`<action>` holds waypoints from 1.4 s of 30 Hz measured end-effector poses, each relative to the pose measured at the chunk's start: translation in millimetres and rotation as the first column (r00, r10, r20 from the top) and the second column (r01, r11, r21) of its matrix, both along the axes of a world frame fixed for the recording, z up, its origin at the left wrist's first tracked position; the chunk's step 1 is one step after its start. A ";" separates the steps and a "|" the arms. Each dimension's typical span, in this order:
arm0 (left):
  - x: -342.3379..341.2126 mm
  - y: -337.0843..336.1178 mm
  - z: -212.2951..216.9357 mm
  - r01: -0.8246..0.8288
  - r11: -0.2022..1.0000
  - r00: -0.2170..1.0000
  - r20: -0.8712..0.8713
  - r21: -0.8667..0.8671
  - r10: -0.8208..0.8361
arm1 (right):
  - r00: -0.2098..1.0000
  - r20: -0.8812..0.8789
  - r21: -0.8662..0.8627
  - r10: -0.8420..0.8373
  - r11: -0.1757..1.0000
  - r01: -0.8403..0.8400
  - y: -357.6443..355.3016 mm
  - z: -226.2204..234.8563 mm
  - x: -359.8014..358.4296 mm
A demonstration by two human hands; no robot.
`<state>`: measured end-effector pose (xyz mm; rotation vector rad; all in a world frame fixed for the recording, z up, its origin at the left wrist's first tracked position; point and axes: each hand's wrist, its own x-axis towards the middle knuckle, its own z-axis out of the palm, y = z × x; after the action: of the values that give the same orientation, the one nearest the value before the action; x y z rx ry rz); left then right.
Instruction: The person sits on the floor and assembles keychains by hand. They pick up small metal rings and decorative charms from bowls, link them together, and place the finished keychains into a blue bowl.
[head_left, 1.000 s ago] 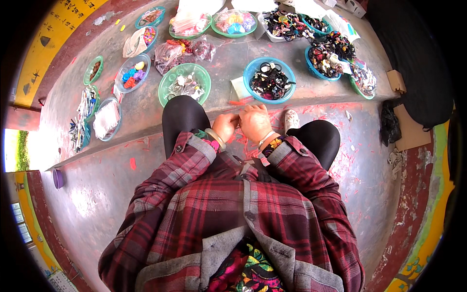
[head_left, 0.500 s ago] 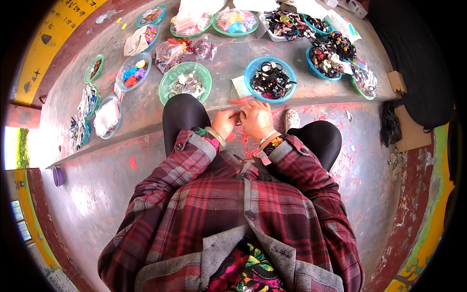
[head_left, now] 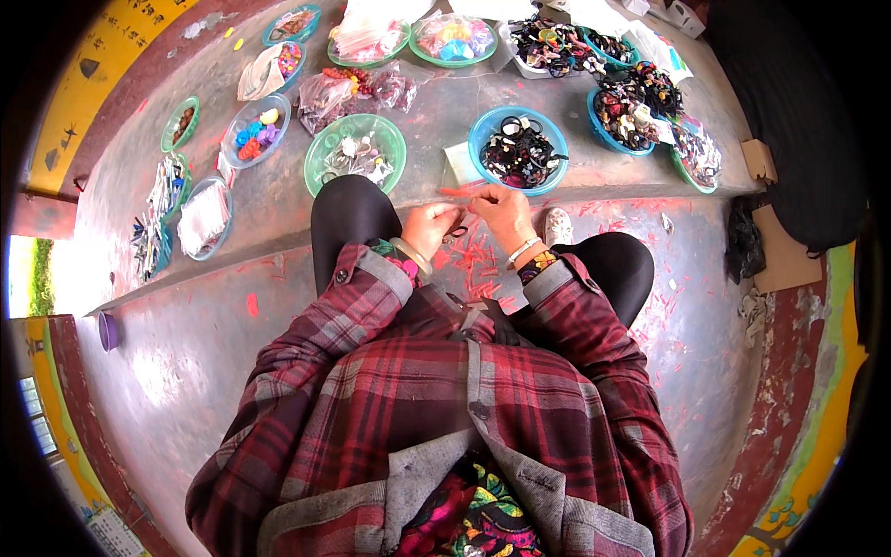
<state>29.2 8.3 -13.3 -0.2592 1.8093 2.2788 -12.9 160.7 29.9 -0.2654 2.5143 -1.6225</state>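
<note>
Right hand shifted from left hand; dark loop now shows.

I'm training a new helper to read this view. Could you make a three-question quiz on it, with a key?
1. True or false: the blue bowl near the middle, holding black bands, stands to the right of the green bowl by the left knee.

2. Multiple choice: what colour are the scraps strewn on the floor?
A. Yellow
B. Pinkish red
C. Green

3. Fill in: the hand nearer that blue bowl is the ____ one.

Key
1. True.
2. B.
3. Right: the right hand is close below the bowl, the left hand farther off.
</note>
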 end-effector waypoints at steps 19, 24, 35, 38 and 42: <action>-9.3 -18.7 -0.5 -0.404 0.855 0.915 0.137 0.326 0.380 | 0.954 -0.299 0.321 0.028 0.944 0.073 37.1 -6.8 -17.3; -9.0 -17.6 -2.2 -0.393 0.858 0.920 0.135 0.332 0.369 | 0.928 -0.265 0.494 0.261 0.864 -0.102 32.7 -19.4 -14.0; -7.5 -14.8 4.5 -0.396 0.865 0.918 0.165 0.309 0.361 | 0.908 -0.174 0.567 0.380 0.793 -0.223 17.2 -6.9 -0.3; -8.0 -14.8 2.4 -0.394 0.864 0.919 0.162 0.314 0.360 | 0.915 -0.116 0.589 0.386 0.769 -0.250 14.6 1.4 2.4; -7.8 -14.5 3.2 -0.392 0.864 0.920 0.157 0.315 0.360 | 0.891 -0.145 0.616 0.430 0.744 -0.258 13.5 3.8 4.7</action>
<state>21.4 -6.2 -10.2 -0.6978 1.3751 2.7401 -8.2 174.3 33.7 -0.8759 2.7881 -0.6524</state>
